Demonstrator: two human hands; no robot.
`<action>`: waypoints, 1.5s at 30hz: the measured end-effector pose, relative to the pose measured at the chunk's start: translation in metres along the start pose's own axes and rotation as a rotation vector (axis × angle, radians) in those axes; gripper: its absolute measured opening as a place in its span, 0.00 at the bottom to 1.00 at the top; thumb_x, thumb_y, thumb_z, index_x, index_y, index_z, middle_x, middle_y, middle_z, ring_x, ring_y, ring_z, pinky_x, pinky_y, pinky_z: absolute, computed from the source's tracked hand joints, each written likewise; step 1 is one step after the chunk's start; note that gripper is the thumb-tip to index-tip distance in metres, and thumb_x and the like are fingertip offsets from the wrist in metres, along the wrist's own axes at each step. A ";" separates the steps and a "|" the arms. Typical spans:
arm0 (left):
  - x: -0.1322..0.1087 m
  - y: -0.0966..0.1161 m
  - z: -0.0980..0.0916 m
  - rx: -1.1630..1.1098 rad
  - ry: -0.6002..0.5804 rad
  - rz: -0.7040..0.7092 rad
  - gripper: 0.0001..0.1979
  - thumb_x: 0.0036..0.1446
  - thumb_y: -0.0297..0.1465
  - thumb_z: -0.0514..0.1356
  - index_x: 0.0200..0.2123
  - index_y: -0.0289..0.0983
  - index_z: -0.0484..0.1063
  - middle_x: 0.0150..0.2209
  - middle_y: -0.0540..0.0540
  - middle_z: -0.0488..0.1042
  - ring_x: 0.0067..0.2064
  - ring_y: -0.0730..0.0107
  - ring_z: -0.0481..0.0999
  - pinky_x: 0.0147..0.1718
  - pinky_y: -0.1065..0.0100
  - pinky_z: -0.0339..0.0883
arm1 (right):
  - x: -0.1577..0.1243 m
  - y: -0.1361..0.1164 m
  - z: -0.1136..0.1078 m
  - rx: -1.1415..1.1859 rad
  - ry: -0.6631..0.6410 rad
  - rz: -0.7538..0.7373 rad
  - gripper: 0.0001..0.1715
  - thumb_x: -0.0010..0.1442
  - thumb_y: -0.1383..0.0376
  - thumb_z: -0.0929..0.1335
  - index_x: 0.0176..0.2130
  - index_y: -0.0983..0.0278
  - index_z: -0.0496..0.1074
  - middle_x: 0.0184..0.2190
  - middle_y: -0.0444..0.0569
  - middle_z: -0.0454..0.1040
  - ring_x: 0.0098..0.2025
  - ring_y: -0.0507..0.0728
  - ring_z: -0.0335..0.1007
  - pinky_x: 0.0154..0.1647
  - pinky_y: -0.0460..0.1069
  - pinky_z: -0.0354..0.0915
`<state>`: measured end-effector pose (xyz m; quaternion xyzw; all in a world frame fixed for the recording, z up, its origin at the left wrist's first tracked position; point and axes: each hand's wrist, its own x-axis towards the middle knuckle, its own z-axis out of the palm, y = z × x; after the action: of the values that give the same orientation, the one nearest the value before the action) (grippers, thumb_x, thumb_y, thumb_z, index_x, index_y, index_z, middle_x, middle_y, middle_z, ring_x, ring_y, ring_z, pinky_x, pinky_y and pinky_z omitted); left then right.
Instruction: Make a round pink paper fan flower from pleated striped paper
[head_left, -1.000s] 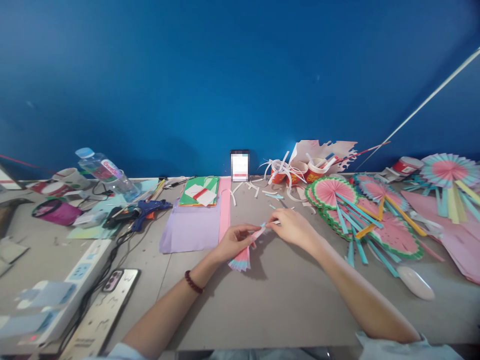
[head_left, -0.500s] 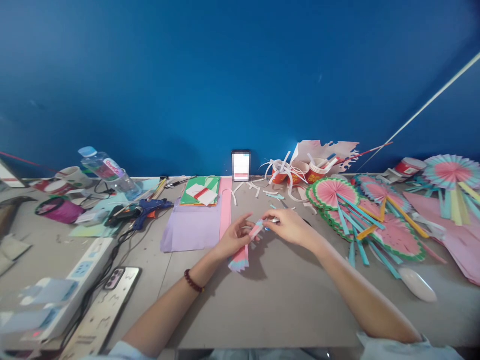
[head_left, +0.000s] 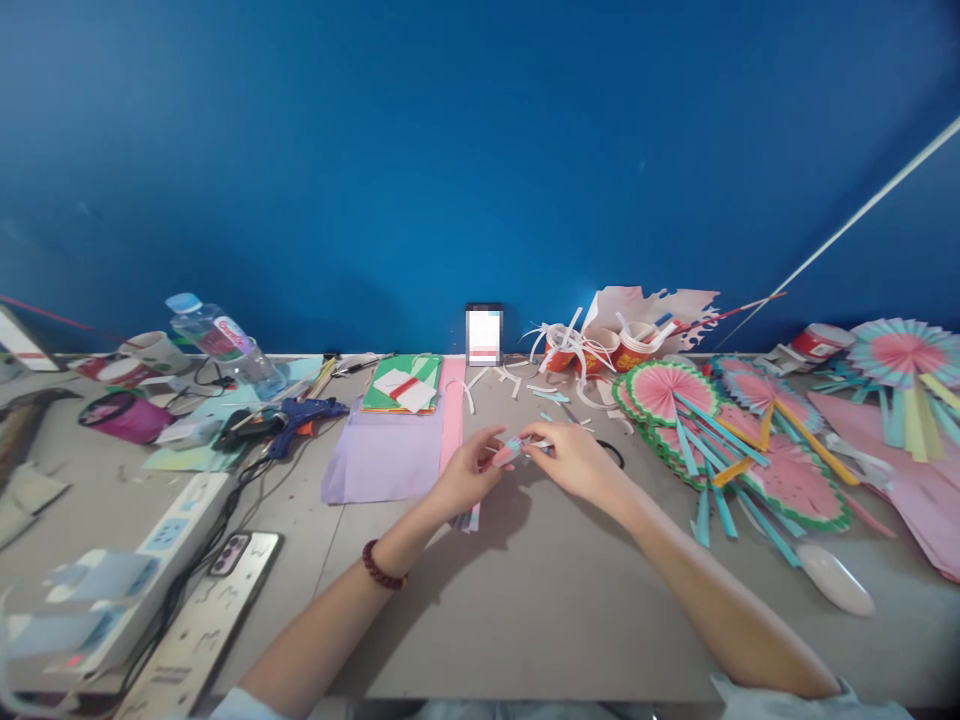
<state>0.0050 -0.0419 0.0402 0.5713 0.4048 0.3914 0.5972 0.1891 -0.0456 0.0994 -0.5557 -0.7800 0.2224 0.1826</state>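
A pleated paper fan [head_left: 508,453], folded narrow in pink and light blue, is gripped between the thumb and fingers of my left hand [head_left: 471,472]. Its lower end pokes out beneath that hand. My right hand [head_left: 574,458] is closed in a pinch at the fan's upper end. Something small and pale shows at those fingertips, but its kind is unclear. Behind the hands lie white paper strips [head_left: 516,384] and light blue scraps [head_left: 551,394].
Finished paper fans [head_left: 671,392] are heaped at right, near a white computer mouse [head_left: 834,578]. Purple sheets [head_left: 386,455], a blue glue gun [head_left: 300,425], a power strip [head_left: 161,550] and a phone [head_left: 210,620] lie left. Paper cups [head_left: 634,345] stand by the wall.
The folded fan has turned in my left hand, so less of its lower end shows. My right hand has shifted slightly left, and its fingers have closed in at the fan's tip.
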 end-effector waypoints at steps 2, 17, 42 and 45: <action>0.001 0.006 0.000 -0.032 -0.010 -0.039 0.25 0.48 0.33 0.66 0.50 0.36 0.67 0.36 0.47 0.72 0.36 0.68 0.77 0.39 0.65 0.69 | 0.000 0.000 0.002 0.047 0.014 -0.006 0.13 0.60 0.63 0.64 0.42 0.59 0.76 0.37 0.48 0.80 0.38 0.56 0.75 0.37 0.47 0.65; 0.017 0.046 -0.011 0.848 -0.016 0.228 0.17 0.57 0.27 0.54 0.49 0.43 0.71 0.35 0.47 0.78 0.36 0.64 0.75 0.34 0.68 0.64 | 0.002 0.003 0.007 -0.063 -0.006 0.029 0.17 0.61 0.65 0.65 0.50 0.60 0.71 0.39 0.52 0.79 0.43 0.60 0.75 0.44 0.51 0.65; 0.031 0.031 -0.016 0.481 0.001 0.129 0.13 0.53 0.32 0.61 0.42 0.35 0.75 0.43 0.39 0.79 0.44 0.58 0.78 0.44 0.62 0.71 | 0.014 0.013 0.016 0.319 -0.025 0.204 0.15 0.59 0.55 0.63 0.35 0.63 0.72 0.23 0.43 0.77 0.18 0.50 0.66 0.19 0.44 0.60; 0.031 0.034 -0.015 0.403 0.029 0.127 0.14 0.52 0.33 0.62 0.42 0.34 0.75 0.41 0.39 0.79 0.43 0.59 0.78 0.43 0.62 0.71 | 0.013 0.010 0.017 0.261 0.107 0.133 0.14 0.59 0.57 0.64 0.34 0.62 0.73 0.27 0.45 0.79 0.25 0.53 0.72 0.28 0.45 0.64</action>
<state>0.0026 -0.0064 0.0727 0.6976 0.4467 0.3477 0.4391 0.1839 -0.0330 0.0803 -0.5887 -0.6951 0.3036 0.2793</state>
